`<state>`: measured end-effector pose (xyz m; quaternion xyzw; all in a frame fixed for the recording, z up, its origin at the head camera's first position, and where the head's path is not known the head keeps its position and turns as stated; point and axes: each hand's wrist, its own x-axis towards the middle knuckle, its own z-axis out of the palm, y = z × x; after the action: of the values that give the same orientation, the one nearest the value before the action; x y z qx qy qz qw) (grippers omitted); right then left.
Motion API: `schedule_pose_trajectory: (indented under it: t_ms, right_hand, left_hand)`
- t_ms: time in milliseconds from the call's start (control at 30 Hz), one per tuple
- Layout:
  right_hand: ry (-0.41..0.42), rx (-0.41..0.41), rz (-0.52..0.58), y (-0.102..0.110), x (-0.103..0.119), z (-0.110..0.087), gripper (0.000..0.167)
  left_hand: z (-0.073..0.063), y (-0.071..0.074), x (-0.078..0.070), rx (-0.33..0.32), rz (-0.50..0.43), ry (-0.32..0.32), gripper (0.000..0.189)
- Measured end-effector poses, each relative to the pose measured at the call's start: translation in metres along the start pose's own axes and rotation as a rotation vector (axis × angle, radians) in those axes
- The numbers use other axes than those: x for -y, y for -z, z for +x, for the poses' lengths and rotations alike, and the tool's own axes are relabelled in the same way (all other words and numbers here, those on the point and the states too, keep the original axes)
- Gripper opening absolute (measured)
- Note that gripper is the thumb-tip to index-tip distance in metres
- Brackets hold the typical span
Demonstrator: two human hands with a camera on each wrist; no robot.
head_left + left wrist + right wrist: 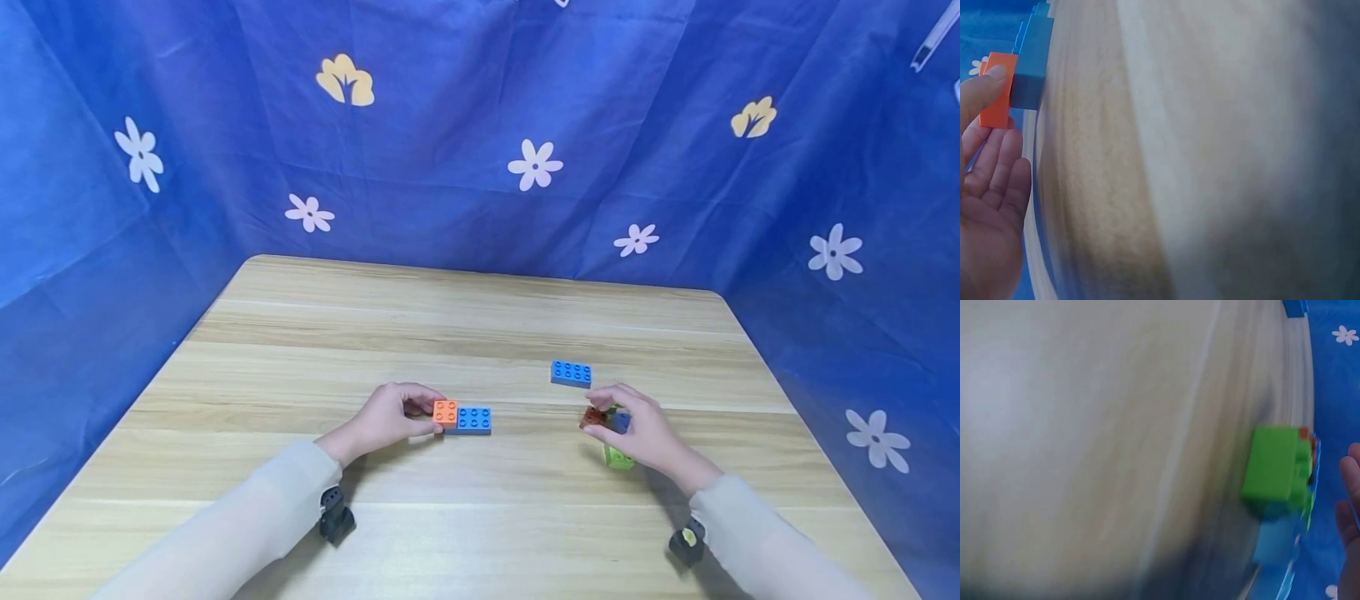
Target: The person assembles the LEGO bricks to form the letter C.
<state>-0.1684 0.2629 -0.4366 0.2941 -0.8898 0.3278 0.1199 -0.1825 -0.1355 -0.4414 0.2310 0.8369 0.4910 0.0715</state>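
My left hand (393,414) pinches an orange brick (446,410), thumb on its near side, fingers behind it. That brick sits on the left end of a blue brick (476,419); in the left wrist view, the orange brick (999,106) meets the longer blue one (1032,59). My right hand (637,421) hovers over a small group of bricks, thumb and forefinger apart around a brownish-red brick (592,417). A green brick (618,458) and a blue one (621,422) show beneath this hand. In the right wrist view, fingers (1350,481) appear above the green brick (1271,464).
Another blue brick (572,374) lies beyond the right hand. The wooden table (480,317) has blue flowered cloth (450,142) hanging behind it and along both sides. Dark cameras are worn on both wrists.
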Motion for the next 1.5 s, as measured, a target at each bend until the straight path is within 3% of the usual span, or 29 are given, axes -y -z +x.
schedule_pose_trajectory:
  t_ms: [467,933,1233,1500]
  right_hand:
    - [-0.034,0.015,-0.08,0.014,-0.016,-0.043,0.048]
    - [-0.096,0.011,-0.163,0.009,-0.018,-0.06,0.042]
    - [-0.044,-0.012,-0.151,0.008,-0.018,-0.059,0.043]
    - [0.02,0.006,-0.119,0.001,-0.002,-0.033,0.044]
  left_hand:
    - [-0.001,0.0,-0.001,-0.003,0.014,0.012,0.036]
    - [-0.001,0.0,0.0,-0.006,0.021,0.02,0.036]
    - [0.0,0.0,-0.001,-0.005,0.019,0.011,0.036]
    - [-0.001,0.0,-0.001,-0.005,0.019,0.01,0.036]
